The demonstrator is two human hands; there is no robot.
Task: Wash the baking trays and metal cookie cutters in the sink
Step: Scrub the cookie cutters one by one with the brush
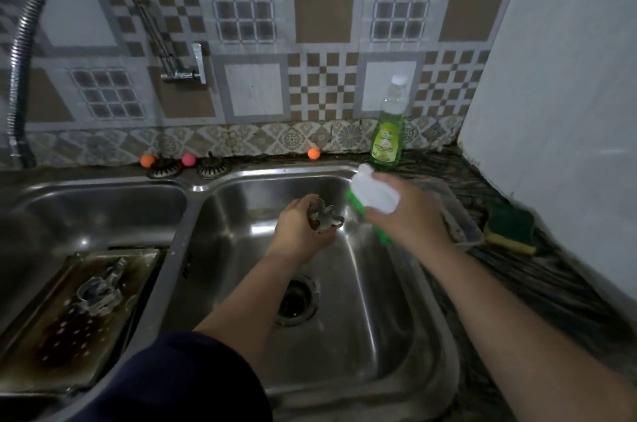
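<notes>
My left hand (299,232) holds a flower-shaped metal cookie cutter (324,219) over the right sink basin (372,311). Just to its right, my right hand (410,214) grips a white and green scrubbing brush (374,195), its green part pointing down toward the cutter. In the left sink basin (103,211) lies a stained baking tray (58,342) with more metal cookie cutters (100,294) on it.
A green dish soap bottle (388,132) stands on the counter behind the right basin. A clear plastic container (463,225) and a green-yellow sponge (511,228) lie to the right. The flexible faucet (31,52) arches at the far left. Small coloured balls (313,153) sit along the wall.
</notes>
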